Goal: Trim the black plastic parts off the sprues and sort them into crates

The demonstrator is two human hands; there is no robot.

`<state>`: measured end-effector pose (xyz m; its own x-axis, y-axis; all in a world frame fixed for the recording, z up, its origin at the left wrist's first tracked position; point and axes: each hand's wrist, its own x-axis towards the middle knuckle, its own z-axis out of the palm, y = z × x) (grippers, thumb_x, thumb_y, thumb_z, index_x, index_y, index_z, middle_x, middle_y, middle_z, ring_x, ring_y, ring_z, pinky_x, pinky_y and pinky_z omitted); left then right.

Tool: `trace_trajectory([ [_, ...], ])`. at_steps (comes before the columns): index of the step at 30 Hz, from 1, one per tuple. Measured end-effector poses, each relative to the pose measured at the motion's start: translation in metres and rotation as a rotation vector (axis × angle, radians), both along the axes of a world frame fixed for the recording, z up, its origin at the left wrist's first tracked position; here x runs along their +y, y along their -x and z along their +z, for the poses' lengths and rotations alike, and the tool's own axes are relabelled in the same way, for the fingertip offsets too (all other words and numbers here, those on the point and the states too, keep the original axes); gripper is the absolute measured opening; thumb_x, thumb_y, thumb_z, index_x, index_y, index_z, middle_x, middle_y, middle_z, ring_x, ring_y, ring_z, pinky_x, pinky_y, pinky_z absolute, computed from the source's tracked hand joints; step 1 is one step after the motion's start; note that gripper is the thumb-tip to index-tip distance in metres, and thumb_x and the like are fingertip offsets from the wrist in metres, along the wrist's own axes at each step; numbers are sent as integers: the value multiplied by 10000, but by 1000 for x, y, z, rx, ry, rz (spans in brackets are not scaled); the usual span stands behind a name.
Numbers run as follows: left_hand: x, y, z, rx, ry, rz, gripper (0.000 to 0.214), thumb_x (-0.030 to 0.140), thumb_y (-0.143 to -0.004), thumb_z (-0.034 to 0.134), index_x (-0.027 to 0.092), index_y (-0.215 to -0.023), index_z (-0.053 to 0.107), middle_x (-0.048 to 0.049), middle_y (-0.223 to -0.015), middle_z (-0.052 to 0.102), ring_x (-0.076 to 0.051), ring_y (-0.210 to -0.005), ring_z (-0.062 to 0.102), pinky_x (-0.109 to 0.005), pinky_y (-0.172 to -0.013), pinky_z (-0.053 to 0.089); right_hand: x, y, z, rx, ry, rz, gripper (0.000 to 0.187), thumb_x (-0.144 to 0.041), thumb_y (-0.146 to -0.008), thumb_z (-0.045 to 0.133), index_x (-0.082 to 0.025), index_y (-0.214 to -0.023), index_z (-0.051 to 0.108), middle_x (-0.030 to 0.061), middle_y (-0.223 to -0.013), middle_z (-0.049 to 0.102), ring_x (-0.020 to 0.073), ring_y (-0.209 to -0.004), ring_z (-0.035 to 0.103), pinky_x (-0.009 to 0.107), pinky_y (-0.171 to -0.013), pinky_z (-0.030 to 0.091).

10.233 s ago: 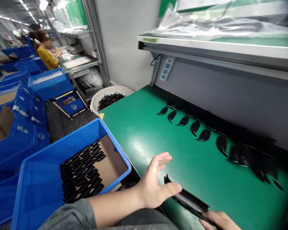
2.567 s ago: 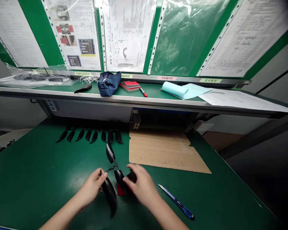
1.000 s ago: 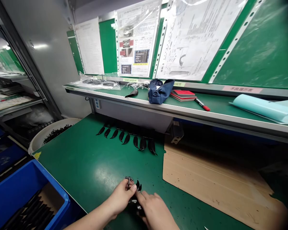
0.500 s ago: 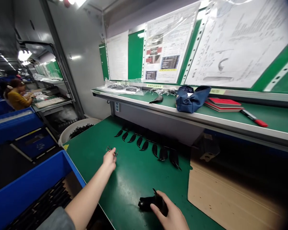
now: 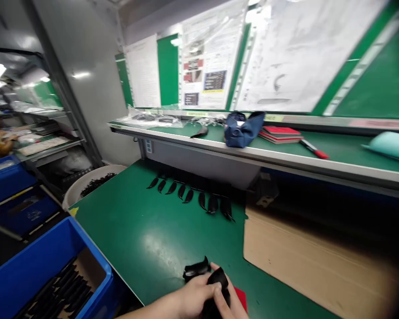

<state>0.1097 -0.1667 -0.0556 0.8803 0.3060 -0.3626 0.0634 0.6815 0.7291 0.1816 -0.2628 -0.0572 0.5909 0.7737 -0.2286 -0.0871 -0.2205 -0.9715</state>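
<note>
I had both hands low at the near edge of the green bench (image 5: 136,239), left hand (image 5: 189,299) and right hand (image 5: 224,305) closed together on a glossy black curved plastic part (image 5: 216,283), close for handling; matching crescent pieces (image 5: 189,197) lay rowed beyond

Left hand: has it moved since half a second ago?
Yes. The left hand has come back from near the row of black parts to the black pieces at the bench's near edge.
</note>
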Motion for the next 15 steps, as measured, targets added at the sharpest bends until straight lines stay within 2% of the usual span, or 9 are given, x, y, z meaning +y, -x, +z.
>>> trace_trajectory([
  [2,-9,8,-1,27,48,-105,454,480,-698,711,144,-998,662,-13,-716,569,-115,-616,507,-276,-668,408,-21,-6,3,-54,-15,89,810,-693,-821,439,-203,-1447,283,121,-1425,439,256,-1329,391,378,-1084,338],
  [4,-18,16,-1,69,95,-198,461,486,-793,612,169,-1128,622,1,-682,522,-100,-545,454,-263,-571,398,-45,-23,1,-181,56,115,725,-620,-868,433,-224,-1451,264,113,-1352,506,222,-1255,477,366,-1029,391],
  [5,-21,18,0,85,121,-217,462,486,-827,569,184,-1175,600,3,-684,500,-102,-547,444,-262,-550,400,-59,-35,-2,-286,135,63,651,-589,-880,433,-238,-1418,330,102,-1270,562,218,-1177,537,363,-974,430],
  [7,-25,18,3,110,167,-222,452,470,-867,516,205,-1229,570,1,-717,468,-111,-589,446,-274,-558,428,-91,-64,-14,-594,390,-154,477,-533,-861,492,-267,-1256,524,80,-1129,608,244,-1066,566,393,-908,443],
  [10,-30,12,13,149,205,-254,434,426,-897,479,210,-1268,543,-44,-858,515,-134,-695,480,-307,-611,468,-141,-100,-36,-741,644,-452,355,-430,-837,537,-218,-1112,608,143,-1058,563,355,-1066,480,542,-891,353],
  [12,-33,8,21,149,199,-309,440,399,-911,461,217,-1310,502,-93,-1029,551,-159,-785,513,-321,-637,479,-165,-112,-49,-750,699,-549,290,-398,-844,517,-195,-1018,629,157,-998,545,377,-1035,457,567,-853,332],
  [15,-37,3,30,118,160,-388,476,397,-926,420,228,-1371,420,-137,-1152,561,-186,-814,554,-334,-634,481,-180,-115,-60,-765,675,-574,243,-408,-867,481,-200,-890,604,134,-953,546,340,-977,476,511,-817,364],
])
